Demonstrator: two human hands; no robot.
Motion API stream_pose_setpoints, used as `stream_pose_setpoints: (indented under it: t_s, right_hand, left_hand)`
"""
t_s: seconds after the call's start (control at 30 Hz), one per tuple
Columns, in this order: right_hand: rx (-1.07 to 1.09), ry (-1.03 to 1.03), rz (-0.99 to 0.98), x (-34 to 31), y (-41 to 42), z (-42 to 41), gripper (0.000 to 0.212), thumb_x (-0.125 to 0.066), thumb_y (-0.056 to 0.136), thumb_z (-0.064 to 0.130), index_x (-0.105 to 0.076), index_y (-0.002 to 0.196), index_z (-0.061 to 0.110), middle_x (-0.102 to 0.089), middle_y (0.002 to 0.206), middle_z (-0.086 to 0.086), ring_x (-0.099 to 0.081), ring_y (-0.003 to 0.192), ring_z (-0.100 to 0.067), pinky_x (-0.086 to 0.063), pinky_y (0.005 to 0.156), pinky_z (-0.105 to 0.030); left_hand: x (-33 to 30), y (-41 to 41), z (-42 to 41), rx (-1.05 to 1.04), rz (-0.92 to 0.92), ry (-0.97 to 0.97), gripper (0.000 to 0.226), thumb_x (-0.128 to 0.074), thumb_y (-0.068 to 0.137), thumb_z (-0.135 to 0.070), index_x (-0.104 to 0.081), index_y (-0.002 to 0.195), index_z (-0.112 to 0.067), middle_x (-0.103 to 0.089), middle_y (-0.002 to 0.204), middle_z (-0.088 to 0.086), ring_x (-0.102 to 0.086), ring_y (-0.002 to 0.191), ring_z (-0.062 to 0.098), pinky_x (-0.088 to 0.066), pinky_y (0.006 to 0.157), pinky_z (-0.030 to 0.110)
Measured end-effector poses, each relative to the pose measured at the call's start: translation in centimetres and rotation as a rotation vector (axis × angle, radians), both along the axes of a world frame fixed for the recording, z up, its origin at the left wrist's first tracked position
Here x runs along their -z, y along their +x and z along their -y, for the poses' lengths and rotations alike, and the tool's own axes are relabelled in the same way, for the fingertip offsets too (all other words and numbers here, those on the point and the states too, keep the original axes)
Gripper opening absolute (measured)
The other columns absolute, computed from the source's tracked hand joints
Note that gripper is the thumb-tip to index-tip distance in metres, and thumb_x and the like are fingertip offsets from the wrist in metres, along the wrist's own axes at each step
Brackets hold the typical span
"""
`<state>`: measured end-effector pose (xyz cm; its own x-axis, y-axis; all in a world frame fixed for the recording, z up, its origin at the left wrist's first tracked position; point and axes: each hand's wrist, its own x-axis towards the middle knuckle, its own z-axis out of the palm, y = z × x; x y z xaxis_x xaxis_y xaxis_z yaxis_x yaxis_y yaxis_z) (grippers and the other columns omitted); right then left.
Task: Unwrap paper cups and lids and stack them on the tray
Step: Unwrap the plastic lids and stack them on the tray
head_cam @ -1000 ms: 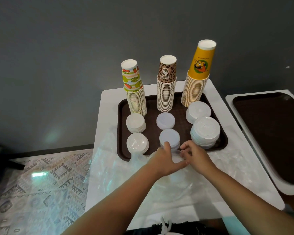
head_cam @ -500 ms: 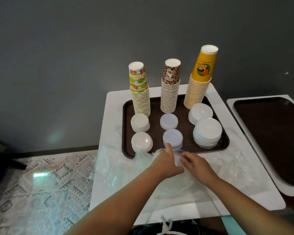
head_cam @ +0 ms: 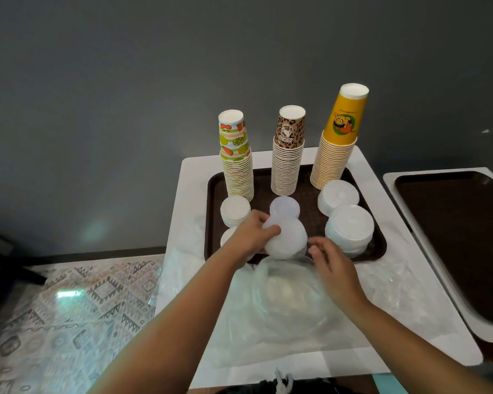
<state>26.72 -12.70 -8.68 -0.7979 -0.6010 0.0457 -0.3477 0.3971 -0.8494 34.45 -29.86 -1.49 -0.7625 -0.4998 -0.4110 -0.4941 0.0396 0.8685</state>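
Observation:
A brown tray (head_cam: 212, 191) on a white table carries three upside-down cup stacks: fruit-print (head_cam: 236, 155), leopard-print (head_cam: 287, 150) and yellow (head_cam: 337, 137). Stacks of white lids stand in front of them, at the left (head_cam: 234, 210), in the middle (head_cam: 285, 207) and at the right (head_cam: 349, 226). My left hand (head_cam: 246, 237) grips a stack of translucent lids (head_cam: 286, 240) just above the tray's front edge. My right hand (head_cam: 329, 261) holds the clear plastic wrapper (head_cam: 291, 302) right below those lids, fingers curled. Another lid stack at front left is mostly hidden by my left hand.
Crumpled clear plastic (head_cam: 393, 282) covers much of the white table (head_cam: 188, 172) in front of the tray. A second brown tray (head_cam: 461, 237) lies on another white table to the right. A patterned floor (head_cam: 69, 308) lies left, a grey wall behind.
My left hand has lifted the translucent lid stack out of the wrapper and over the tray's front edge. My right hand stayed low on the plastic.

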Motion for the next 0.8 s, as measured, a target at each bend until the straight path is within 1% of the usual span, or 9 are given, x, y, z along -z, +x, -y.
stream_pose_setpoints:
  t_s: [0.07,0.13,0.17,0.2,0.3,0.4,0.47,0.6,0.8]
  right_hand:
    - [-0.006,-0.114,0.240,-2.2,-0.3,1.4,0.024,-0.039,0.101,0.028,-0.052,0.121,0.025,-0.061,0.103,0.007,-0.059,0.088,-0.004,-0.047,0.073,-0.022]
    - [-0.029,-0.189,0.596,-3.6,-0.8,2.7,0.031,-0.034,0.101,0.034,-0.043,0.131,0.031,-0.057,0.115,0.007,-0.061,0.097,-0.008,-0.053,0.073,-0.025]
    - [-0.020,-0.217,0.715,-4.0,-1.1,3.3,0.035,-0.034,0.101,0.035,-0.040,0.135,0.032,-0.055,0.121,0.005,-0.060,0.103,-0.012,-0.055,0.074,-0.027]
    - [-0.009,-0.225,0.752,-4.2,-1.6,3.7,0.038,-0.035,0.101,0.035,-0.038,0.138,0.033,-0.053,0.126,0.003,-0.059,0.108,-0.017,-0.055,0.074,-0.028]
    - [0.019,-0.156,0.668,-4.4,-2.8,5.0,0.042,-0.039,0.101,0.030,-0.036,0.143,0.029,-0.049,0.131,-0.002,-0.054,0.112,-0.022,-0.055,0.075,-0.030]
    - [0.066,-0.008,0.507,-4.2,-4.4,6.4,0.044,-0.040,0.101,0.023,-0.035,0.145,0.022,-0.045,0.135,-0.004,-0.051,0.112,-0.023,-0.054,0.072,-0.025]
    - [0.060,0.075,0.403,-3.9,-5.7,7.3,0.044,-0.040,0.101,0.022,-0.036,0.144,0.019,-0.044,0.138,-0.009,-0.050,0.118,-0.027,-0.053,0.075,-0.025]
    - [0.036,0.161,0.231,-3.5,-7.8,8.8,0.041,-0.041,0.100,0.019,-0.038,0.140,0.014,-0.049,0.136,-0.012,-0.048,0.121,-0.028,-0.044,0.100,-0.039]
    - [0.079,0.227,0.185,-2.4,-9.5,11.0,0.038,-0.045,0.098,0.017,-0.040,0.135,0.009,-0.052,0.131,-0.014,-0.051,0.117,-0.029,-0.043,0.093,-0.035]
  left_hand:
    - [0.2,-0.6,-0.1,-0.081,-0.052,0.106,0.023,-0.057,0.092,-0.018,-0.044,0.111,-0.014,-0.052,0.108,0.005,-0.055,0.105,0.023,-0.057,0.084,0.039]
    - [0.9,-1.5,-0.3,-0.117,-0.079,0.163,0.024,-0.055,0.094,-0.019,-0.044,0.114,-0.013,-0.052,0.117,0.010,-0.055,0.111,0.027,-0.054,0.090,0.045]
    - [1.2,-1.9,-0.4,-0.126,-0.083,0.164,0.026,-0.054,0.095,-0.020,-0.044,0.117,-0.012,-0.052,0.122,0.012,-0.055,0.113,0.028,-0.053,0.091,0.046]
    - [1.5,-2.2,-0.5,-0.131,-0.083,0.146,0.028,-0.052,0.095,-0.021,-0.044,0.121,-0.012,-0.051,0.125,0.012,-0.054,0.114,0.028,-0.052,0.093,0.047]
    - [2.5,-3.6,-0.5,-0.101,-0.048,-0.044,0.038,-0.049,0.096,-0.025,-0.043,0.131,-0.010,-0.052,0.127,0.013,-0.051,0.115,0.029,-0.045,0.100,0.050]
    - [3.1,-5.2,0.1,-0.047,0.032,-0.246,0.041,-0.049,0.096,-0.027,-0.046,0.133,-0.008,-0.050,0.128,0.014,-0.050,0.116,0.028,-0.042,0.101,0.047]
    - [3.3,-6.3,0.5,-0.036,0.054,-0.300,0.041,-0.049,0.096,-0.028,-0.047,0.133,-0.009,-0.049,0.130,0.015,-0.050,0.116,0.029,-0.044,0.100,0.044]
    - [3.3,-8.3,1.2,-0.033,0.044,-0.381,0.038,-0.046,0.097,-0.021,-0.048,0.132,-0.007,-0.052,0.130,0.017,-0.051,0.114,0.028,-0.041,0.091,0.032]
    - [3.6,-10.4,2.1,-0.051,0.144,-0.469,0.036,-0.040,0.100,-0.018,-0.045,0.134,-0.005,-0.048,0.132,0.020,-0.046,0.119,0.029,-0.038,0.095,0.033]
